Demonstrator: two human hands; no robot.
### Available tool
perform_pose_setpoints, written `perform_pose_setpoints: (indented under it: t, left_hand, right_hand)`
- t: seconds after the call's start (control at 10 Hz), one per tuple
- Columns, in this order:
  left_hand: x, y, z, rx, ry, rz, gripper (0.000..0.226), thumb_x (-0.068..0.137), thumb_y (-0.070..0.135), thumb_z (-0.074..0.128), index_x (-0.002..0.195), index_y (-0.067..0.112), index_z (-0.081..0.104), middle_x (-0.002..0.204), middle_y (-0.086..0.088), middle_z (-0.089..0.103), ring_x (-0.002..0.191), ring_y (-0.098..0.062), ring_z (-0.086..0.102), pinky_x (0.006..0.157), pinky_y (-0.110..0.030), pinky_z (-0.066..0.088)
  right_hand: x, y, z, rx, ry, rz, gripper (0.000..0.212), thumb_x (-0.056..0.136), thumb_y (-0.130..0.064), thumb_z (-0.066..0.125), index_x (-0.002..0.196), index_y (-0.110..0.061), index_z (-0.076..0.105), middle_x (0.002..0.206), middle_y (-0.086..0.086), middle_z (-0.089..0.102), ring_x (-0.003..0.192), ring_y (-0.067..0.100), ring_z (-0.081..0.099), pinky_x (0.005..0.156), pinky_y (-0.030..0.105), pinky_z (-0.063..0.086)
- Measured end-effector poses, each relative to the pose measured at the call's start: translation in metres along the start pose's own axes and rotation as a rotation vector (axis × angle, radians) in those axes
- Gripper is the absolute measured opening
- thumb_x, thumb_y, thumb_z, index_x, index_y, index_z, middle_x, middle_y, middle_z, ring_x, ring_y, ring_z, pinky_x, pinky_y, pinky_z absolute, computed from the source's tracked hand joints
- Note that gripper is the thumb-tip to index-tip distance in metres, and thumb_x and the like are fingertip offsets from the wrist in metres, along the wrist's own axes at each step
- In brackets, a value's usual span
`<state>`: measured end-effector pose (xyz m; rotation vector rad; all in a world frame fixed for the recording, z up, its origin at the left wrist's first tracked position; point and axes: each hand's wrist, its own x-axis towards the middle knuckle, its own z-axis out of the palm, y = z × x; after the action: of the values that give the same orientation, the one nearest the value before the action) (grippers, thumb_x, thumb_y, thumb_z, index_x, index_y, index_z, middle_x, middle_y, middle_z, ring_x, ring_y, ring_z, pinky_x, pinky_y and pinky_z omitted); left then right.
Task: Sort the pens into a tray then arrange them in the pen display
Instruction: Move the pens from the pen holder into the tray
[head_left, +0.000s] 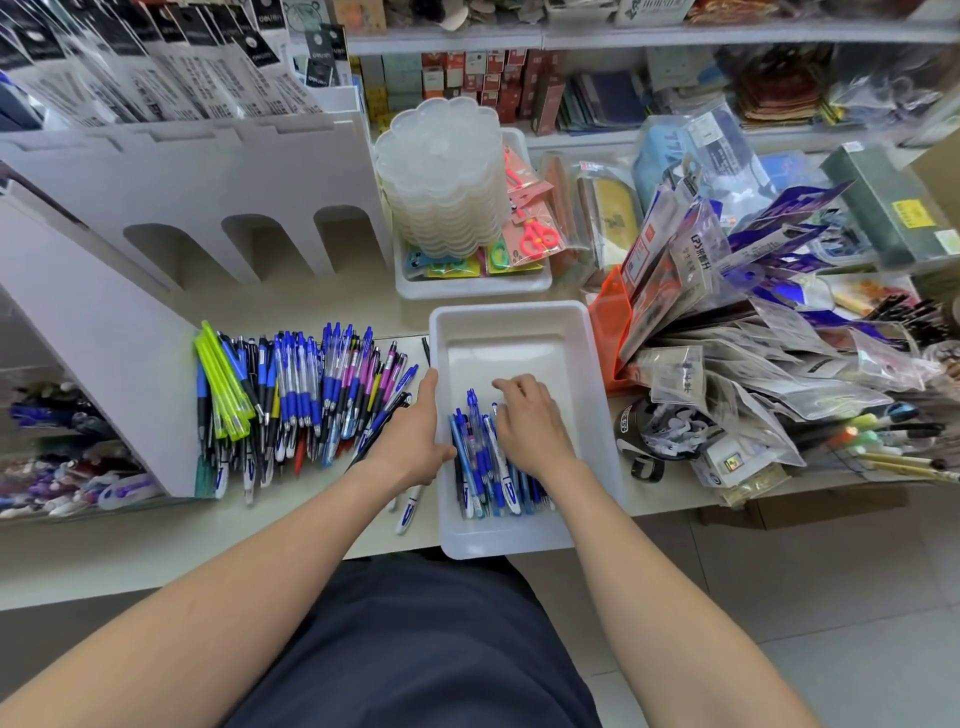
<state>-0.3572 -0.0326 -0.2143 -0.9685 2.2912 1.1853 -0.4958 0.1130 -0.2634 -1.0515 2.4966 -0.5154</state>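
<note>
We see a bunch of blue pens (485, 470) lying side by side in the near half of a white tray (519, 325), close to its left wall. The far half of the tray is bare. The tray sits at the near edge of the table (156, 545) and sticks out a little over that edge. Our right hand (530, 421) rests palm down on top of the pens, fingers loose and a bit bent, and we cannot see it pinching any pen. Our left hand (415, 436) lies against the outside of the tray's left wall with straight fingers, and its thumb reaches just over the rim. Just left of the tray, a big pile of mixed pens (301, 395) in blue, black, pink and yellow-green is spread on the table. Left of that pile stands the white pen display (104, 338). Behind the tray, toward the far edge, a second white tray (467, 286) holds a stack of clear plastic dishes (441, 176) and packs of scissors (537, 236). At the right edge lies a heap of shiny packets (727, 338).
</note>
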Motion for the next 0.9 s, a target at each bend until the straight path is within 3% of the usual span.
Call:
perform_pose_setpoints:
  t: [0.1,0.2,0.3,0.4,0.5,0.6,0.7,0.8,0.9]
  left_hand:
    - [0.001,-0.003,0.002,0.002,-0.001,0.008,0.117,0.096,0.015,0.077,0.166,0.035,-0.014,0.076,-0.012,0.073,0.059,-0.025,0.074,0.064,-0.047,0.066]
    - [0.002,-0.006,0.002,-0.004,0.000,0.011,0.116,0.097,0.015,0.077,0.166,0.037,-0.014,0.075,-0.011,0.073,0.057,-0.024,0.074,0.064,-0.047,0.066]
    - [0.002,-0.006,0.003,0.004,0.007,0.013,0.118,0.096,0.015,0.078,0.166,0.037,-0.014,0.073,-0.011,0.073,0.057,-0.025,0.073,0.063,-0.048,0.066]
    - [0.001,-0.005,0.003,0.002,0.010,0.014,0.118,0.095,0.015,0.078,0.166,0.037,-0.013,0.072,-0.010,0.073,0.057,-0.024,0.074,0.063,-0.047,0.066]
    - [0.001,-0.005,0.003,-0.009,0.017,0.013,0.117,0.095,0.014,0.078,0.166,0.037,-0.012,0.075,-0.010,0.073,0.057,-0.024,0.074,0.062,-0.045,0.066]
    - [0.000,-0.005,0.003,-0.007,0.020,0.011,0.117,0.096,0.014,0.078,0.166,0.037,-0.012,0.075,-0.010,0.073,0.057,-0.024,0.074,0.061,-0.045,0.066]
    - [0.000,-0.005,0.003,-0.012,0.018,0.010,0.117,0.096,0.015,0.078,0.166,0.038,-0.013,0.075,-0.011,0.072,0.058,-0.025,0.074,0.060,-0.046,0.065]
    - [0.000,-0.004,0.002,-0.011,0.016,0.009,0.117,0.096,0.014,0.078,0.166,0.038,-0.013,0.078,-0.011,0.072,0.061,-0.027,0.074,0.059,-0.047,0.065]
    - [-0.002,-0.001,0.002,-0.005,0.011,0.005,0.117,0.096,0.013,0.077,0.167,0.036,-0.012,0.078,-0.011,0.072,0.063,-0.028,0.074,0.060,-0.047,0.065]
  right_hand:
    - [0.012,-0.015,0.007,-0.026,-0.161,-0.023,0.050,0.112,-0.035,0.038,0.161,-0.023,0.039,0.150,0.006,0.049,0.134,0.030,0.044,0.109,0.049,0.040]
    - [0.019,-0.020,0.012,-0.114,-0.223,-0.044,0.044,0.112,-0.042,0.040,0.152,-0.027,0.053,0.141,0.004,0.057,0.129,0.032,0.045,0.103,0.049,0.038]
    - [0.021,-0.020,0.010,-0.102,-0.168,-0.045,0.031,0.108,-0.033,0.049,0.115,-0.021,0.077,0.110,0.003,0.071,0.114,0.031,0.052,0.093,0.045,0.041]
    - [0.015,-0.012,0.008,-0.034,-0.148,-0.055,0.025,0.104,-0.027,0.055,0.112,-0.019,0.076,0.115,0.002,0.070,0.113,0.029,0.058,0.097,0.046,0.046]
    - [0.009,-0.010,0.003,0.016,-0.176,-0.071,0.033,0.101,-0.024,0.056,0.130,-0.020,0.073,0.122,0.000,0.074,0.115,0.025,0.064,0.100,0.047,0.049]
    - [0.005,-0.007,-0.001,0.053,-0.149,-0.086,0.032,0.102,-0.017,0.053,0.121,-0.019,0.078,0.116,0.001,0.076,0.110,0.025,0.066,0.098,0.046,0.054]
    - [-0.004,0.003,-0.006,0.067,-0.004,0.023,0.042,0.100,-0.004,0.052,0.135,-0.018,0.070,0.132,0.003,0.067,0.124,0.025,0.053,0.109,0.041,0.044]
    - [-0.016,0.018,-0.008,0.027,0.016,0.221,0.055,0.096,-0.009,0.053,0.148,-0.025,0.057,0.141,0.004,0.052,0.128,0.027,0.041,0.111,0.043,0.039]
    - [-0.030,0.023,-0.003,0.038,-0.083,0.338,0.057,0.099,-0.017,0.051,0.155,-0.024,0.045,0.138,0.009,0.042,0.125,0.028,0.039,0.112,0.043,0.039]
